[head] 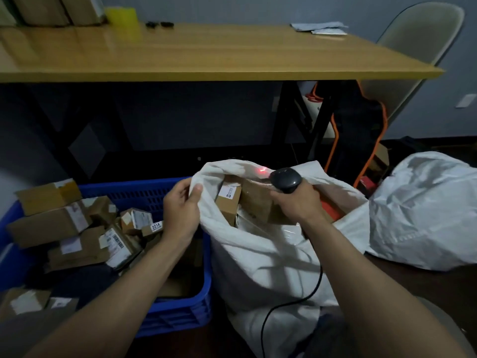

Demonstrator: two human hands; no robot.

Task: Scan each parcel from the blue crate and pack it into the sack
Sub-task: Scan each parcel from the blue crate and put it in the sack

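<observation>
pinching the left rim of the sack, the left hand lays its thumb over the white cloth and curls its fingers behind it, holding the mouth wide. the right hand is closed round the handle of a black scanner above the right part of the opening; whether it also touches the parcel beneath it cannot be told.

the sack is pale, crumpled cloth standing on the floor just right of the blue crate, pressed against its right wall, with its mouth turned up and toward the person. inside, near the left rim, a small box of brown card stands tilted on end, a white label on its upper face, its long axis running from the far rim down toward the person. touching it on the right, a larger parcel, plain brown, lies aslant under the right hand.

the scanner's rounded head points away from the person toward the far rim, where a red light spot falls on the cloth. its cable hangs down across the front of the sack.

the crate has slotted walls and holds a heap of brown parcels with white labels, lying at all angles; one small label reads 2214.

behind stands a wooden table, with a second white sack on the floor at right.
</observation>
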